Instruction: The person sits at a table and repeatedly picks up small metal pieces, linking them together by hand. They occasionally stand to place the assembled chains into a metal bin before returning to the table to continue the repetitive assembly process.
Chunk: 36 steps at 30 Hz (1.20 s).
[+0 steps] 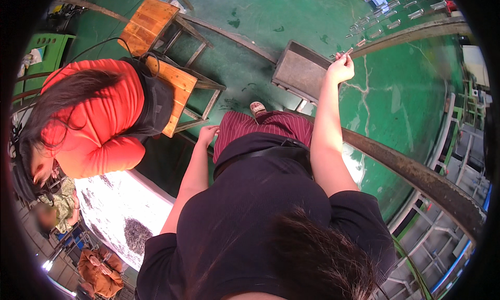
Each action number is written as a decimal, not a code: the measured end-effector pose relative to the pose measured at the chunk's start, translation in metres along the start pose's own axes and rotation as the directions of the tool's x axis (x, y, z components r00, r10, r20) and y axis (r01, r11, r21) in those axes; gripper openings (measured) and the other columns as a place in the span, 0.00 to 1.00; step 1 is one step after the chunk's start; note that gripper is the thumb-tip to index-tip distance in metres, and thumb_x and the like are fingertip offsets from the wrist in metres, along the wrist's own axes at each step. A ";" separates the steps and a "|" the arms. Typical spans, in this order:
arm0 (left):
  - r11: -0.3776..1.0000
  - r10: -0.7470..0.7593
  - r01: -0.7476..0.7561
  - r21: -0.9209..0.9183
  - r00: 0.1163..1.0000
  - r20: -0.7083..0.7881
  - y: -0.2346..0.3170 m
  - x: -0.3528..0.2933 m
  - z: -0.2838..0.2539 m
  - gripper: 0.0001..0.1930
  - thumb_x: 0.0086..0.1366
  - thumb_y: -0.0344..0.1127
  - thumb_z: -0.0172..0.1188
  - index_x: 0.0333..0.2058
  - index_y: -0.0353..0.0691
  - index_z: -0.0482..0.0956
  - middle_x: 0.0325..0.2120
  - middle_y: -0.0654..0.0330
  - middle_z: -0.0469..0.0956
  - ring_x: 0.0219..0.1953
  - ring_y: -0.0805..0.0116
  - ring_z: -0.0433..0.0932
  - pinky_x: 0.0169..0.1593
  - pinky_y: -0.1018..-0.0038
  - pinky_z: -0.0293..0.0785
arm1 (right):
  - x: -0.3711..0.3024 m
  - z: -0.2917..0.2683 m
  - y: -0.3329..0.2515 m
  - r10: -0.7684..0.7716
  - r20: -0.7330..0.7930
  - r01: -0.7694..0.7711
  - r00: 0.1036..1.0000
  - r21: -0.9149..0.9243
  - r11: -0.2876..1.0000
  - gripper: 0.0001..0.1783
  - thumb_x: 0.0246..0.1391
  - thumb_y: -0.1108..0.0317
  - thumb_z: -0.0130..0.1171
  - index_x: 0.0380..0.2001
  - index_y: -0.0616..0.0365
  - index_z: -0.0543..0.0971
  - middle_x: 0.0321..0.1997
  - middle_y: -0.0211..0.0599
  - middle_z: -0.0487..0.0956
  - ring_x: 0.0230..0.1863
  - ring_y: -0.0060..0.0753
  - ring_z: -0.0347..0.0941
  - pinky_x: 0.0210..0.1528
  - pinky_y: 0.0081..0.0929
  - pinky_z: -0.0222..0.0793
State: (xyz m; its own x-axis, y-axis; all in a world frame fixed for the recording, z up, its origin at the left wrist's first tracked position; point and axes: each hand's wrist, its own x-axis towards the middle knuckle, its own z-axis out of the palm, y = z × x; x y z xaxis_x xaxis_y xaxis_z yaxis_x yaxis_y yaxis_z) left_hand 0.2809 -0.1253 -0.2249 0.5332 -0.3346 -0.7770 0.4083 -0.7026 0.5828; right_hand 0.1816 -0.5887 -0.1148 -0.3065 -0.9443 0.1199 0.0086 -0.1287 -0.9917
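Observation:
My right hand is stretched forward past the far corner of a grey plastic crate. Its fingers are pinched together at a small shiny metal piece, whose exact kind is too small to tell. That piece is close to the end of a long curved bar. Low beside my striped trousers, my left hand hangs with its fingers loosely bent and nothing visible in them. Beyond the right hand, several similar shiny metal pieces are spread in rows.
To the left, a person in an orange top bends beside wooden stools. A brown metal rail runs along my right side. A bright white sheet-like surface is behind my left arm. Other people sit at lower left.

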 end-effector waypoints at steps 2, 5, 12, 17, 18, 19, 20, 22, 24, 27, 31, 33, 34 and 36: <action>1.000 0.001 -0.001 -0.009 1.000 0.003 -0.004 0.003 -0.001 0.15 0.55 0.33 0.49 0.39 0.32 0.74 0.30 0.60 0.78 0.29 0.77 0.75 0.25 0.84 0.61 | 0.004 0.000 0.001 -0.037 0.010 0.038 0.999 -0.005 0.999 0.07 0.48 0.79 0.49 0.31 0.71 0.74 0.23 0.41 0.77 0.25 0.25 0.74 0.27 0.17 0.70; 1.000 -0.004 0.004 -0.007 1.000 0.004 -0.003 0.003 0.000 0.15 0.55 0.33 0.49 0.39 0.32 0.74 0.30 0.60 0.78 0.29 0.76 0.75 0.25 0.84 0.61 | 0.008 -0.002 0.003 -0.081 0.040 0.083 0.996 -0.057 0.995 0.08 0.48 0.78 0.50 0.32 0.70 0.74 0.23 0.41 0.77 0.25 0.25 0.74 0.28 0.18 0.70; 0.999 0.026 -0.026 -0.029 1.000 0.006 -0.014 0.011 0.002 0.14 0.55 0.33 0.50 0.38 0.30 0.75 0.28 0.61 0.77 0.28 0.75 0.74 0.30 0.82 0.65 | -0.003 -0.006 0.014 -0.050 0.127 0.058 0.991 -0.064 0.996 0.07 0.47 0.76 0.52 0.31 0.68 0.76 0.23 0.39 0.77 0.24 0.24 0.73 0.27 0.18 0.69; 0.982 0.150 -0.147 0.116 0.988 -0.019 0.004 0.013 0.005 0.14 0.54 0.36 0.52 0.32 0.28 0.76 0.24 0.62 0.76 0.26 0.77 0.71 0.34 0.80 0.67 | -0.023 -0.007 0.035 -0.093 0.325 0.136 0.941 -0.112 0.984 0.07 0.46 0.74 0.54 0.29 0.66 0.77 0.23 0.37 0.77 0.22 0.21 0.72 0.27 0.18 0.68; 0.974 0.200 -0.196 0.113 0.979 -0.030 0.010 0.011 0.006 0.15 0.54 0.37 0.52 0.31 0.28 0.77 0.24 0.62 0.76 0.26 0.77 0.70 0.34 0.80 0.67 | -0.024 -0.007 0.040 -0.105 0.378 0.180 0.920 -0.169 0.969 0.06 0.45 0.74 0.55 0.28 0.65 0.77 0.23 0.38 0.77 0.23 0.24 0.73 0.28 0.20 0.69; 0.968 0.219 -0.211 0.138 0.975 -0.044 0.017 0.009 0.006 0.15 0.54 0.37 0.52 0.31 0.29 0.77 0.24 0.62 0.76 0.27 0.77 0.71 0.35 0.79 0.67 | -0.025 -0.008 0.045 -0.161 0.477 0.293 0.864 -0.217 0.931 0.06 0.44 0.74 0.55 0.28 0.65 0.77 0.24 0.38 0.77 0.23 0.26 0.73 0.28 0.20 0.69; 0.962 0.235 -0.223 0.159 0.970 -0.061 0.023 0.008 0.007 0.15 0.54 0.38 0.52 0.32 0.29 0.77 0.24 0.61 0.76 0.28 0.76 0.71 0.35 0.79 0.67 | -0.030 -0.008 0.043 -0.206 0.576 0.408 0.791 -0.246 0.879 0.06 0.44 0.74 0.55 0.27 0.64 0.78 0.24 0.39 0.77 0.23 0.27 0.73 0.29 0.21 0.69; 0.947 0.273 -0.253 0.199 0.959 -0.078 0.037 0.000 0.012 0.16 0.54 0.39 0.52 0.33 0.31 0.77 0.26 0.57 0.77 0.30 0.71 0.73 0.38 0.76 0.68 | -0.035 -0.004 0.049 -0.234 0.714 0.551 0.660 -0.248 0.797 0.06 0.42 0.73 0.55 0.26 0.63 0.78 0.25 0.42 0.76 0.25 0.32 0.73 0.30 0.24 0.69; 0.934 0.301 -0.272 0.233 0.948 -0.100 0.053 -0.018 0.011 0.16 0.53 0.41 0.52 0.35 0.35 0.77 0.29 0.52 0.78 0.35 0.63 0.76 0.41 0.73 0.69 | -0.045 0.005 0.047 -0.192 0.772 0.536 0.606 -0.219 0.815 0.06 0.43 0.73 0.55 0.26 0.63 0.78 0.25 0.41 0.76 0.24 0.32 0.73 0.30 0.24 0.69; 0.862 0.419 -0.369 0.348 0.905 -0.078 0.083 -0.057 0.008 0.17 0.54 0.41 0.52 0.37 0.35 0.76 0.32 0.50 0.77 0.36 0.60 0.75 0.42 0.72 0.69 | -0.066 0.024 0.038 -0.164 0.873 0.561 0.459 -0.142 0.816 0.06 0.42 0.72 0.56 0.26 0.62 0.78 0.25 0.41 0.76 0.24 0.32 0.73 0.30 0.25 0.68; 0.749 0.656 -0.629 0.209 0.658 -0.369 0.115 -0.146 0.001 0.15 0.54 0.34 0.52 0.41 0.35 0.73 0.36 0.50 0.74 0.38 0.56 0.74 0.42 0.70 0.69 | -0.103 0.057 0.026 -0.145 0.969 0.620 0.197 -0.008 0.785 0.08 0.44 0.70 0.55 0.28 0.62 0.78 0.27 0.41 0.77 0.30 0.37 0.73 0.35 0.26 0.68; 0.777 0.598 -0.588 0.223 0.580 -0.554 0.112 -0.185 -0.006 0.14 0.54 0.32 0.53 0.40 0.34 0.73 0.36 0.50 0.73 0.37 0.57 0.74 0.41 0.70 0.70 | -0.120 0.069 0.027 -0.152 0.985 0.583 0.076 0.079 0.809 0.09 0.45 0.70 0.54 0.29 0.61 0.78 0.32 0.42 0.77 0.34 0.38 0.73 0.39 0.27 0.67; 0.808 0.522 -0.566 0.167 0.554 -0.648 0.102 -0.201 -0.010 0.15 0.54 0.32 0.53 0.41 0.35 0.73 0.36 0.50 0.73 0.38 0.58 0.74 0.41 0.70 0.70 | -0.128 0.074 0.027 -0.166 0.986 0.564 0.014 0.129 0.816 0.09 0.44 0.70 0.55 0.29 0.62 0.78 0.33 0.43 0.77 0.34 0.38 0.73 0.39 0.28 0.67; 0.831 0.383 -0.539 0.137 0.377 -0.843 0.074 -0.230 -0.010 0.15 0.53 0.31 0.53 0.41 0.35 0.73 0.35 0.52 0.73 0.39 0.57 0.71 0.42 0.69 0.69 | -0.151 0.081 0.021 -0.248 0.959 0.538 -0.139 0.283 0.794 0.07 0.46 0.72 0.54 0.29 0.64 0.78 0.30 0.43 0.76 0.31 0.38 0.72 0.37 0.28 0.68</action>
State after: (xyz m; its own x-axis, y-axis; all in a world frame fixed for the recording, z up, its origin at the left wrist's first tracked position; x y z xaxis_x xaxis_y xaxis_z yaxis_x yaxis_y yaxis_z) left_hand 0.1956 -0.0940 -0.0005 0.9823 0.1339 0.1311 -0.0495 -0.4895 0.8706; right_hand 0.3050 -0.4729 -0.1502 0.9531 -0.1270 0.2747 0.1117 -0.6960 -0.7093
